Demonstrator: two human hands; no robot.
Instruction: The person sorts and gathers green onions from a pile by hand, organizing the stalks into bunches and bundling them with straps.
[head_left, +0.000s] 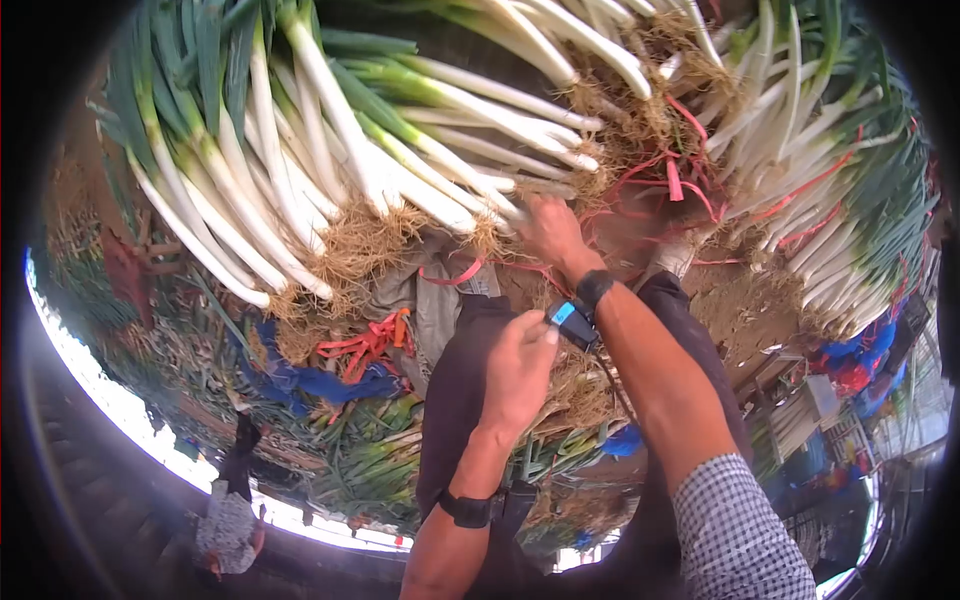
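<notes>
Large green onions (340,125) with thick white stalks and tangled roots (365,235) lie in front of me. My right hand (556,238) reaches to the root ends of the middle group. Its fingers are blurred and partly hidden, so I cannot tell if they grip a stalk. My left hand (518,372) is lower down, over my dark trouser leg, fingers curled and thumb closed in. Whatever it may hold is hidden. A small black device with a blue face (572,324) sits right by its thumb tip. Both wrists wear black bands.
Red ties (673,180) lie among the roots at upper right. More green onions (840,230) are heaped on the right. Red strips (365,345) and blue cloth (330,380) are on the ground at left. Another person (228,525) appears upside down at the lower left.
</notes>
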